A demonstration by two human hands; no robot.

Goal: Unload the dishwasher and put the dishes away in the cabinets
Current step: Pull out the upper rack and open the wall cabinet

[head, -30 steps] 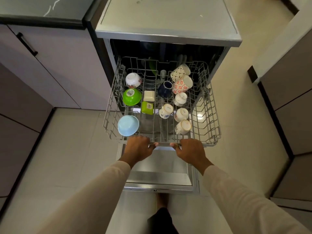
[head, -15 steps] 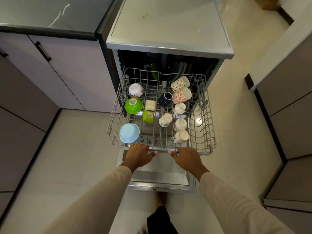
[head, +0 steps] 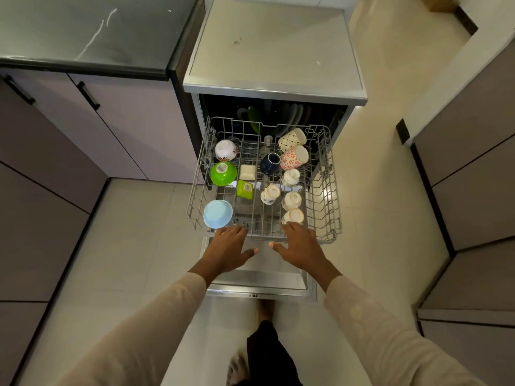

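- Left hand [head: 228, 246]: fingers straight and spread, thumb pointing inward. It holds nothing. The fingertips reach the front rim of the rack [head: 331, 190], just beside the blue bowl [head: 218, 213]. Contact with the wire cannot be confirmed.
- Right hand [head: 299, 243]: fingers straight and spread, thumb pointing inward. It holds nothing. The fingertips lie at the front cup [head: 292, 216]; whether they touch it cannot be told.
- The two thumbs are near each other but apart, above the open door [head: 259, 280].
- Rack: drawn out of the dishwasher [head: 273, 51] and standing above the door.
- Rack, left column, front to back: blue bowl, green bowl [head: 223, 173] with its base sticker up, white bowl [head: 225, 150].
- Rack, centre, front to back: green tub [head: 245, 189], cream dish [head: 247, 172], navy cup [head: 269, 162].
- Rack, right column: front cup, three more small cups [head: 291, 200] behind it, then the flowered mug [head: 294, 157] and the patterned mug [head: 292, 140], both tilted.
- The rack's right strip shows wire only.
- Plates [head: 292, 115] stand on edge in the dark interior behind the rack.
- Edges: the dishwasher's top edge overhangs the rack's rear. The dark table [head: 83, 32] adjoins on the left, with cabinets [head: 125, 129] beneath it.
- Open room: tiled floor [head: 125, 232] runs along both sides of the door, bounded by cabinets at far left and far right.
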